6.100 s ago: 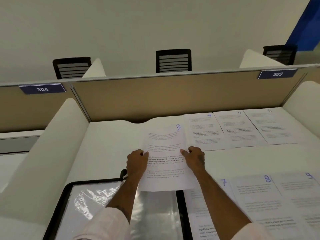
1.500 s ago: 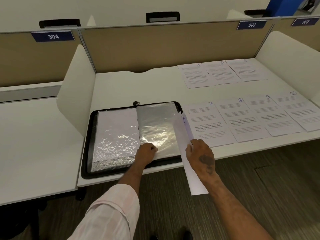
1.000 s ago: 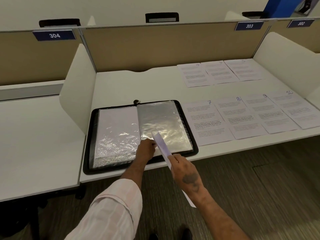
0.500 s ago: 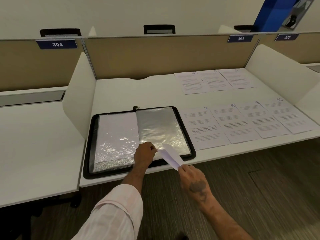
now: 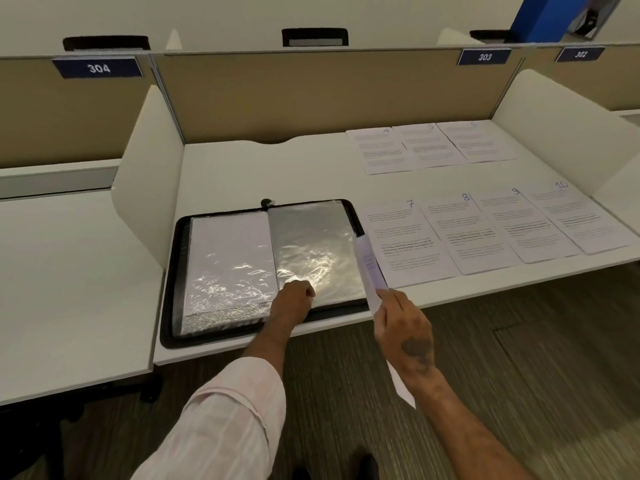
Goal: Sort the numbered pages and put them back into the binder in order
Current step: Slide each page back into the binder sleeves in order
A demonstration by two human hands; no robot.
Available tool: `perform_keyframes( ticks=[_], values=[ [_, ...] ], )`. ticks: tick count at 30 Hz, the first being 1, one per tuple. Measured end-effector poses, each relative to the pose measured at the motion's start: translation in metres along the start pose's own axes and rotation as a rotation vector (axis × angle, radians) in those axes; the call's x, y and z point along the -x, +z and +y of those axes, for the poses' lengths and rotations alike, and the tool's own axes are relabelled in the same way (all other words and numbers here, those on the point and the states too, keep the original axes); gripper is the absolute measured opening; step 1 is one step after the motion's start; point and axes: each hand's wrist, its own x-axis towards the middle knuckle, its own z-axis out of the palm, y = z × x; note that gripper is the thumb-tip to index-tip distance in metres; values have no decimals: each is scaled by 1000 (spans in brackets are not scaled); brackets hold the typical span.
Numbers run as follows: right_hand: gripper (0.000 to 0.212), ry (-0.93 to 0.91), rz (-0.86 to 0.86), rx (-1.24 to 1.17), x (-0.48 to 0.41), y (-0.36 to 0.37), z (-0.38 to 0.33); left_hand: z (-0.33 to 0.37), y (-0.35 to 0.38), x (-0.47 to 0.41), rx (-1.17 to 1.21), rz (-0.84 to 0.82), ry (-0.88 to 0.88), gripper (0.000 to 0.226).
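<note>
Between the two hands sits the near right corner of the open binder (image 5: 171, 289). Left hand (image 5: 294, 301), fingers curled, rests on the lower edge of the right-hand clear sleeve (image 5: 311, 244); whether it pinches the plastic cannot be told. Right hand (image 5: 403, 327) grasps a loose page (image 5: 369, 265), edge-on and tilted. Pages 7 to 10 (image 5: 485, 230) lie beyond this hand, pages 4 to 6 (image 5: 429, 147) farther still.

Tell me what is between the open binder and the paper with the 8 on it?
In the head view, page 7 lies flat on the desk between the binder and page 8; a held sheet crosses its edge.
</note>
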Motion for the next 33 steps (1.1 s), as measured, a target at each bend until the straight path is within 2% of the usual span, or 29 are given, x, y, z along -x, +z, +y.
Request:
perform_keyframes(
  ticks=[4, 6, 11, 16, 20, 23, 29, 33],
  values=[
    [35, -132, -97, -32, 6, 6, -7, 2, 4, -1, -63, 1, 38, 15],
    [31, -209, -156, -11, 10, 11, -10, 4, 4, -2, -39, 11, 19, 15],
    [37, -342, -375, 64, 18, 23, -11, -1, 3, -6, -11, 37, -51, 14],
    [42, -331, -545, 187, 19, 22, 1, -1, -8, -5, 106, 132, -41, 14],
    [36, -288, -665, 323, 11, 17, -2, -3, -16, -7, 127, 139, -26, 12],
    [23, -258, -764, 400, 1, 14, -16, -3, -18, -3, 62, 153, 28, 13],
    [27, -203, -819, 447, -17, 32, -48, 0, -16, 15, -113, 230, 147, 19],
    [28, -151, -813, 380, -32, 47, -62, 1, -16, 21, -230, 254, 204, 22]
  ],
)
